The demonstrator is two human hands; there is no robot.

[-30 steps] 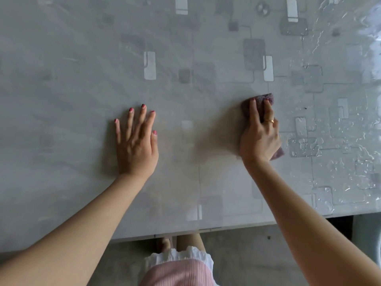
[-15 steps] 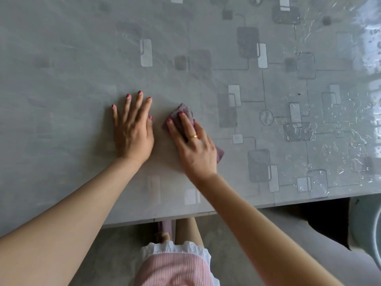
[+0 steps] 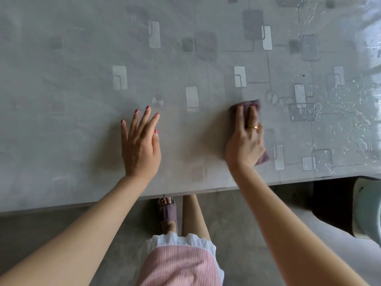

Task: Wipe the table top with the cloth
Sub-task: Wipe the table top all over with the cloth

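The grey table top [image 3: 82, 79] carries a pattern of pale rectangles under a glossy cover. A small purple cloth [image 3: 245, 104] lies flat on it right of centre, near the front edge. My right hand [image 3: 245, 141] presses down on the cloth with its fingers stretched over it; only the cloth's far end and a right corner show. My left hand [image 3: 140, 143] rests palm down on the bare table, fingers spread, a hand's width to the left of the cloth.
Water droplets and streaks [image 3: 346, 124] cover the table's right part. The table's front edge [image 3: 103, 203] runs across below my hands. A pale green chair or stool [image 3: 369, 207] stands at the right beside the table. Concrete floor lies below.
My right hand slid the cloth left until it was beside my left hand, then back to the right. My left hand stayed flat in place.
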